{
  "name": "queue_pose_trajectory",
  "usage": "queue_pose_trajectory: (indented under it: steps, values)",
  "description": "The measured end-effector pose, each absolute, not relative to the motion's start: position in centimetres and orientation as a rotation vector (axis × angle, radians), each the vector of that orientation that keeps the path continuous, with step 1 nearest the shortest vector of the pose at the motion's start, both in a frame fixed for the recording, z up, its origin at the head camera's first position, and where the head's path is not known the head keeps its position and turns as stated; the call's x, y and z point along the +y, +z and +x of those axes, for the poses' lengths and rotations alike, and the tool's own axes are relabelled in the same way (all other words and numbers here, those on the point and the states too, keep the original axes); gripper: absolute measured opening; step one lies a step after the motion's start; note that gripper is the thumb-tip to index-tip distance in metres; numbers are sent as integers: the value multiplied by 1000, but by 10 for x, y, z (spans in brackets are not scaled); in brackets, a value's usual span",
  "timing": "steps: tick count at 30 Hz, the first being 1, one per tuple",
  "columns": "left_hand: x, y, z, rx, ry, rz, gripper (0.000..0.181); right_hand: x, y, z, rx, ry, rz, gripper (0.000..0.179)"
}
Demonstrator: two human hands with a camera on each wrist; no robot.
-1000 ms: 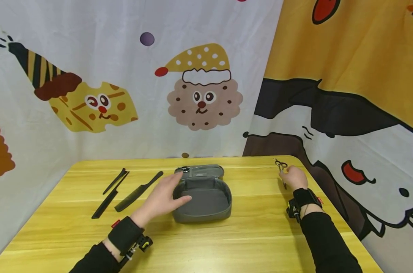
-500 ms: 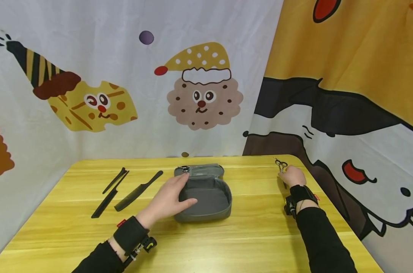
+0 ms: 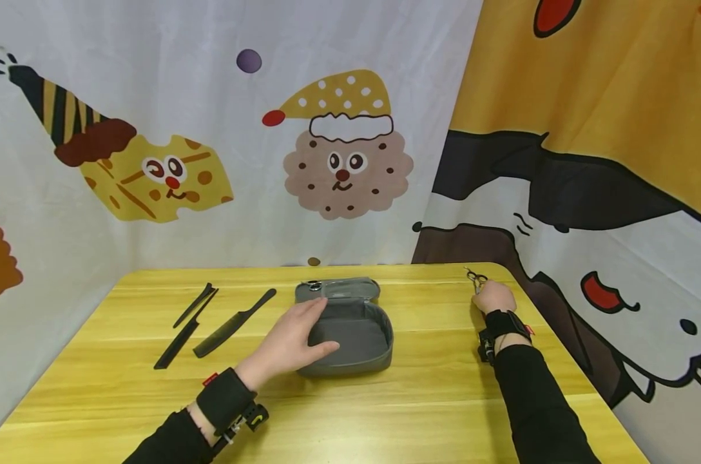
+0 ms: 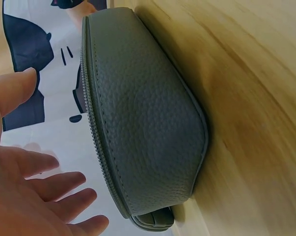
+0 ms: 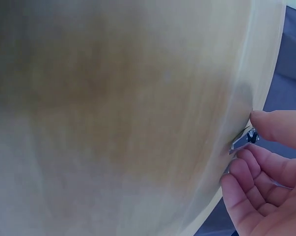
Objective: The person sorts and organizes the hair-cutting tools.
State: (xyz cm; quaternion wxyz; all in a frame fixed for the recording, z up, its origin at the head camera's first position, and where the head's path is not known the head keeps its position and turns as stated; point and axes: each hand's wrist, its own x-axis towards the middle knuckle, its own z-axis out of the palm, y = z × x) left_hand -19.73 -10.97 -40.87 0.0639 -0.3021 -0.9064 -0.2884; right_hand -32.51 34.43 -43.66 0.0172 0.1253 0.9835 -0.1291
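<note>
At the far right of the table, my right hand [image 3: 494, 298] pinches a pair of scissors [image 3: 476, 278] with thumb and fingers. Their ring handles poke out beyond the fingers; the blades are hidden behind the hand in the head view. In the right wrist view the metal of the scissors [image 5: 252, 135] shows between thumb and fingertips, close against the table. My left hand [image 3: 289, 338], fingers spread, hovers over the left side of a grey zip case [image 3: 346, 368] whose lid lies folded back. The left wrist view shows the pebbled side of the case [image 4: 143, 113] beside the fingers.
Left of the case lie a wide comb [image 3: 229, 333], a tail comb [image 3: 177, 347] and a slim black hair clip [image 3: 192, 305]. Ring handles [image 3: 314, 285] show at the case's lid. A printed curtain [image 3: 350, 51] hangs behind the table [image 3: 385, 419].
My left hand has drifted right, further over the case. My right wrist has swung slightly left while the fingers stay at the scissors, and the blades have gone out of sight behind the hand.
</note>
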Motion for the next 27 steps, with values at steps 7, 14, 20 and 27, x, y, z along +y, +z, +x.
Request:
queue_pose_trajectory:
  steps: [7,14,20,27]
  values:
    - [-102,-407,-198,-2737,-884,-918,84,347,-439,-333,3026,-388,424,33]
    - [-90,-407,-201,-2738,-868,-965,83,343,-439,-337,3010,-396,467,31]
    - [-83,-407,-202,-2725,-870,-994,82,343,-440,-337,3005,-402,501,30]
    - [-77,-405,-203,-2743,-874,-1003,82,342,-438,-335,3009,-412,516,29]
